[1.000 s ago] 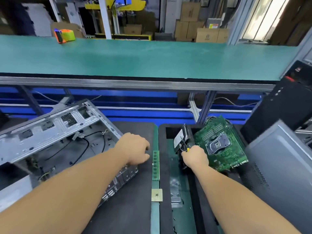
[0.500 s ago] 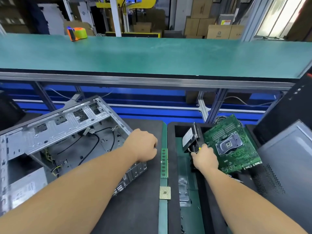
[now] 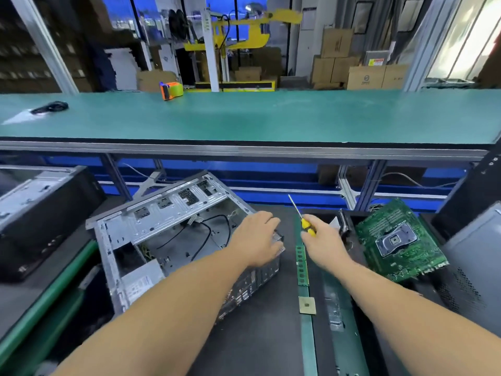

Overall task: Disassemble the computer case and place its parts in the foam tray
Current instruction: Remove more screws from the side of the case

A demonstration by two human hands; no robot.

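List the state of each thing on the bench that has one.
computer case: side open, lying flat
left hand: resting on the case's corner
right hand: holding a screwdriver, tip up
circuit board: out, tilted in the foam tray
memory stick: lying flat
processor chip: lying flat

The dark surface carries the open computer case on the left and the foam tray just beside it on the right. A green memory stick and a small square chip lie on the strip between them. Behind, a raised green surface holds a tape dispenser.
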